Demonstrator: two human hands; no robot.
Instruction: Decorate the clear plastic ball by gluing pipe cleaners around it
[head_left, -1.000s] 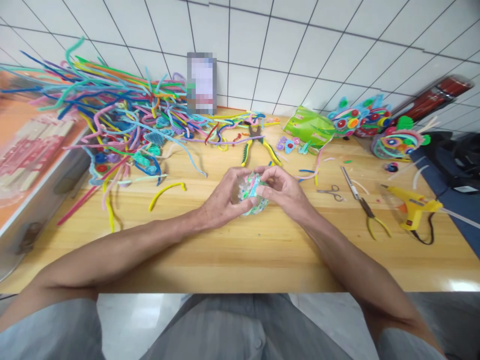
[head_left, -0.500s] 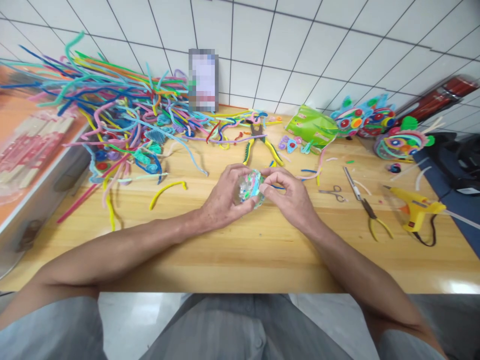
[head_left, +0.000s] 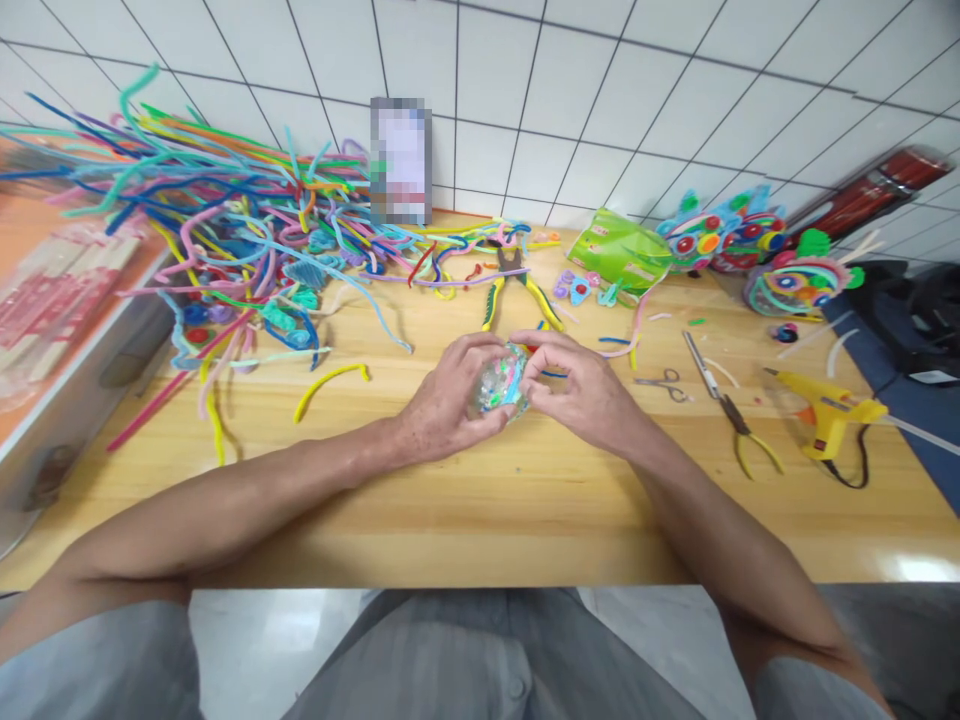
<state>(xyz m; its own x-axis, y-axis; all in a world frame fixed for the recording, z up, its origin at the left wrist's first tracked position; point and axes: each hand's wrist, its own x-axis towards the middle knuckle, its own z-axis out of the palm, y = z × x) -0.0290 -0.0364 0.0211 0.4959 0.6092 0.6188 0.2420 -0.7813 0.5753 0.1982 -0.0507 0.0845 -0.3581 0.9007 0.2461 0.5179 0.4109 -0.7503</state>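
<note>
A small clear plastic container (head_left: 495, 385) with bright multicoloured bits in it is held above the middle of the wooden table. My left hand (head_left: 451, 395) is closed round its left side, thumb below and fingers above. At its right rim, where a light blue strip shows, my right hand (head_left: 577, 385) has thumb and index finger pinched together. Whether a separate piece sits in that pinch cannot be made out. Just beyond the hands lie yellow-and-black pliers (head_left: 517, 290) with their handles spread.
Tangled pipe cleaners (head_left: 262, 220) spread over the back left, beside a tray (head_left: 75, 400) of packets. A green packet (head_left: 622, 250) and decorated figures (head_left: 795, 280) stand at the back right. Small scissors (head_left: 664, 384), other pliers (head_left: 742, 435) and a yellow glue gun (head_left: 825, 405) lie right.
The right hand's fingers have shifted slightly on the container's right rim, and the container has turned a little. The whole view has drifted slightly.
</note>
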